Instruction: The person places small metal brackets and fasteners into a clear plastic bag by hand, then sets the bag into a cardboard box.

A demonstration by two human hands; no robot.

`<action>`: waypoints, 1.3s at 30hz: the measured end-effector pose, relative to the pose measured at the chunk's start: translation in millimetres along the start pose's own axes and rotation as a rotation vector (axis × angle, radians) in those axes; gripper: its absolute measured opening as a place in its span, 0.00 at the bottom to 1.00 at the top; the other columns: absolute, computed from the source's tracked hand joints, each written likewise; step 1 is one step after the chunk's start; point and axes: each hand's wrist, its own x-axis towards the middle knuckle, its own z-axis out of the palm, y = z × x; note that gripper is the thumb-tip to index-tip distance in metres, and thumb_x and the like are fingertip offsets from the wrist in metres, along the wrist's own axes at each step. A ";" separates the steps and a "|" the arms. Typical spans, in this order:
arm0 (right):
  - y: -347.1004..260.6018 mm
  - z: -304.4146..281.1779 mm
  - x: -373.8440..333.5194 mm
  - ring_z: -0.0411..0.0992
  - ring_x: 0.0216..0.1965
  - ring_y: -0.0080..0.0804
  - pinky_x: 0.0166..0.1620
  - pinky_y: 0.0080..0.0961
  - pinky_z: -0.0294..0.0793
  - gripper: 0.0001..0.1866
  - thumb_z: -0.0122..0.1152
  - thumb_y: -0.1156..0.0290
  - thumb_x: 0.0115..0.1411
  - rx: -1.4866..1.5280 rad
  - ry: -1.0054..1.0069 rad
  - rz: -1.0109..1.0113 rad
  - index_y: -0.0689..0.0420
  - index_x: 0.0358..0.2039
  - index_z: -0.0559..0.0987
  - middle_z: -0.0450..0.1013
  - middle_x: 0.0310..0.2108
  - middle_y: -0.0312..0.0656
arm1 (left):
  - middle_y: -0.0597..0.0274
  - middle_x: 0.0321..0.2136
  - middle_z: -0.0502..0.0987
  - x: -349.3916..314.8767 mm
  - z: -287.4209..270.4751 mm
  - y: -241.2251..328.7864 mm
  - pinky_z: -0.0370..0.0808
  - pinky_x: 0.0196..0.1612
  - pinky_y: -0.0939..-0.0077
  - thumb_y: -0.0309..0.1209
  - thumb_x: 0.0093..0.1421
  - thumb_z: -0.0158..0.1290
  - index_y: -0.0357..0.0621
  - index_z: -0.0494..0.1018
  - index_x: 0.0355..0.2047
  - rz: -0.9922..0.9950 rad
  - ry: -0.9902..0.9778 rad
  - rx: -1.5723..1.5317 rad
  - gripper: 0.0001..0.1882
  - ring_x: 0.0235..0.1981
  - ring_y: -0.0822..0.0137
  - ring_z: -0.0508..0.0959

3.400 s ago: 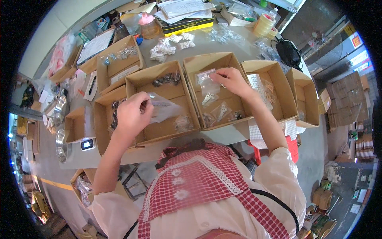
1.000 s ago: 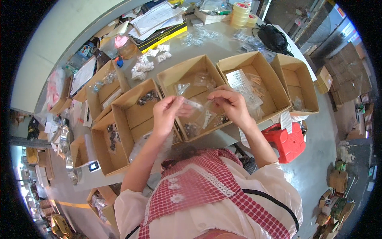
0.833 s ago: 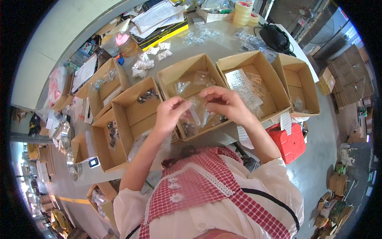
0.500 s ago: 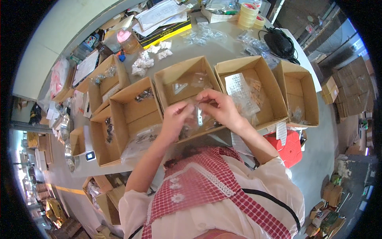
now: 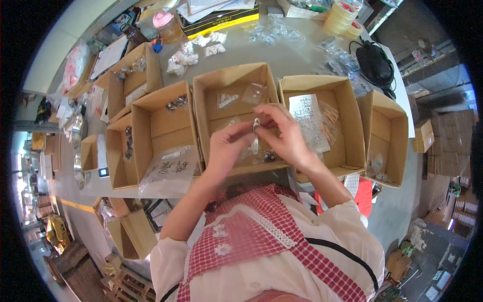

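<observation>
You hold a small clear bag (image 5: 255, 135) between both hands, above the middle cardboard box (image 5: 236, 83) at the near edge of the desk (image 5: 297, 55). Your left hand (image 5: 226, 148) pinches the bag's left side with thumb and fingertips closed on it; your right hand (image 5: 284, 136) grips its right side, fingers curled over the top. Something small and pale shows inside the bag, too small to tell what.

More clear bags lie in the middle box under your hands, two of them near its far wall. Just to its left stands another open box (image 5: 161, 126) with dark metal bits at its far end, and a large flat plastic bag (image 5: 168, 171) hangs over its near edge. To the right, touching the middle box, a box (image 5: 347, 121) holds a printed clear sheet and thin sticks, and beyond it stands one more box (image 5: 390, 131). At the desk's far edge sit rolls of tape (image 5: 342, 12) and a pink-lidded jar (image 5: 168, 25).
</observation>
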 end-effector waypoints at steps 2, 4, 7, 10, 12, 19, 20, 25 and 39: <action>7.0 -3.7 1.8 0.76 0.38 0.40 0.39 0.31 0.76 0.18 0.64 0.82 0.53 -0.008 -0.025 0.009 0.59 0.46 0.76 0.74 0.37 0.46 | 0.64 0.39 0.81 2.3 1.9 -3.8 0.74 0.42 0.81 0.20 0.59 0.58 0.35 0.77 0.48 0.014 0.026 -0.031 0.16 0.38 0.75 0.78; 15.8 -5.9 1.1 0.76 0.36 0.41 0.39 0.31 0.76 0.17 0.65 0.81 0.53 0.002 -0.056 0.026 0.59 0.45 0.77 0.75 0.36 0.45 | 0.64 0.38 0.81 6.7 2.3 -10.3 0.74 0.41 0.81 0.20 0.59 0.58 0.35 0.77 0.47 0.011 0.031 -0.029 0.15 0.38 0.75 0.78; 20.0 -7.5 3.3 0.75 0.34 0.34 0.37 0.27 0.75 0.14 0.65 0.78 0.55 0.031 -0.072 0.085 0.59 0.43 0.77 0.75 0.34 0.41 | 0.66 0.34 0.81 11.7 5.0 -12.0 0.74 0.40 0.81 0.21 0.59 0.58 0.35 0.78 0.43 -0.030 0.047 0.024 0.11 0.35 0.77 0.77; 21.0 -14.2 5.3 0.72 0.33 0.23 0.35 0.21 0.72 0.12 0.65 0.77 0.56 0.171 -0.142 0.348 0.59 0.42 0.77 0.74 0.32 0.38 | 0.66 0.31 0.80 14.0 9.8 -7.9 0.75 0.38 0.81 0.22 0.59 0.58 0.35 0.78 0.41 -0.044 0.070 0.090 0.09 0.32 0.78 0.77; 28.3 -24.0 6.7 0.70 0.33 0.19 0.36 0.18 0.70 0.11 0.64 0.77 0.57 0.202 -0.160 0.318 0.59 0.42 0.77 0.73 0.31 0.35 | 0.64 0.32 0.81 18.3 10.6 -3.4 0.75 0.39 0.80 0.22 0.60 0.57 0.35 0.78 0.41 -0.030 0.078 0.170 0.08 0.33 0.76 0.78; 36.3 -57.0 21.1 0.69 0.35 0.14 0.40 0.13 0.69 0.06 0.60 0.80 0.61 0.320 0.261 0.264 0.60 0.39 0.76 0.73 0.33 0.30 | 0.45 0.42 0.77 90.8 -7.4 -23.2 0.77 0.45 0.61 0.30 0.58 0.59 0.33 0.72 0.43 0.218 0.101 1.025 0.16 0.41 0.50 0.79; 38.4 -55.3 21.4 0.69 0.36 0.15 0.40 0.14 0.69 0.06 0.60 0.80 0.61 0.366 0.260 0.273 0.60 0.39 0.76 0.74 0.34 0.31 | 0.42 0.44 0.75 100.1 -6.9 -34.2 0.77 0.46 0.57 0.33 0.57 0.60 0.33 0.71 0.44 0.266 0.082 1.177 0.19 0.43 0.46 0.79; 42.4 -48.5 20.1 0.72 0.37 0.17 0.43 0.17 0.72 0.06 0.57 0.81 0.62 0.495 0.255 0.307 0.61 0.40 0.74 0.77 0.39 0.36 | 0.34 0.42 0.75 136.9 18.3 -60.8 0.76 0.46 0.53 0.42 0.54 0.60 0.32 0.70 0.46 0.019 -0.051 1.188 0.28 0.43 0.42 0.78; 35.6 -57.6 21.3 0.75 0.42 0.27 0.51 0.28 0.72 0.04 0.57 0.76 0.62 0.620 0.271 0.351 0.59 0.38 0.75 0.77 0.39 0.42 | 0.60 0.34 0.83 115.3 -18.8 -51.3 0.77 0.41 0.74 0.28 0.59 0.57 0.40 0.79 0.39 0.109 0.123 0.509 0.09 0.38 0.69 0.82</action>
